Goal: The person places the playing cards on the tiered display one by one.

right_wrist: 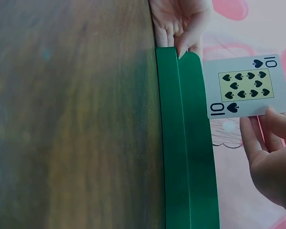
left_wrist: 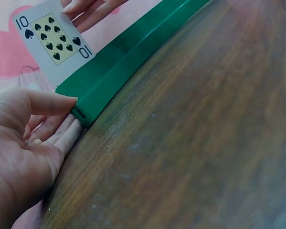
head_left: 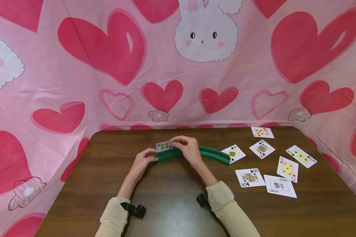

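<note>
A curved green card holder [head_left: 215, 154] lies on the table. At its left end my left hand [head_left: 143, 160] grips it, thumb [left_wrist: 54, 102] on the front and fingers beneath or behind. My right hand [head_left: 189, 149] pinches a ten of spades [right_wrist: 248, 86] by one side edge, between thumb and fingers. The card stands upright, its face turned toward me, near the holder's left end. Its lower edge meets the holder's top rim; whether it sits in a groove I cannot tell. The right forearm hides part of the holder's middle in the head view.
Several face-up playing cards lie scattered on the table's right side, among them a king of clubs [head_left: 250, 177], a five of diamonds [head_left: 287, 169] and a joker-like card [head_left: 280, 186]. An ace [head_left: 233, 153] lies partly behind the holder's right end. A pink heart-patterned cloth [head_left: 166, 65] hangs behind.
</note>
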### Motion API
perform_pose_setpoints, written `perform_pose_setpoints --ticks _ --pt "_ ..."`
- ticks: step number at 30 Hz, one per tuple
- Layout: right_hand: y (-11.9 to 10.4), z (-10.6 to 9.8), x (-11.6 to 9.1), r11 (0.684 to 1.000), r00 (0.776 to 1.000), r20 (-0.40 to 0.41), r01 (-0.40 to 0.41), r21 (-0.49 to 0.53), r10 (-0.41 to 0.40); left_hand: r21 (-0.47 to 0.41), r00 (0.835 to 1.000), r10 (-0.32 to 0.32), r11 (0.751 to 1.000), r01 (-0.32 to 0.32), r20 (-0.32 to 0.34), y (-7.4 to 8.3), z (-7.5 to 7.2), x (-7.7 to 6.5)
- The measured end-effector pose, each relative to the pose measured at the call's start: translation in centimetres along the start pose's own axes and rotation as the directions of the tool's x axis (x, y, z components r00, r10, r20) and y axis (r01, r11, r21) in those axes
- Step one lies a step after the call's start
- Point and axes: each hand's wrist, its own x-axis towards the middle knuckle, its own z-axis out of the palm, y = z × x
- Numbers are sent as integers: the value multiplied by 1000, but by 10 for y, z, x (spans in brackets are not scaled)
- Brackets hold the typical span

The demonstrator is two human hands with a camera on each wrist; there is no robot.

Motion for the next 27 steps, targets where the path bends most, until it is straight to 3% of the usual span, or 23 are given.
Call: perform_pose_setpoints --ticks 27 --pt "1 0 1 999 1000 15 -18 27 17 -14 1000 -21 1000 21 -19 3 1 -1"
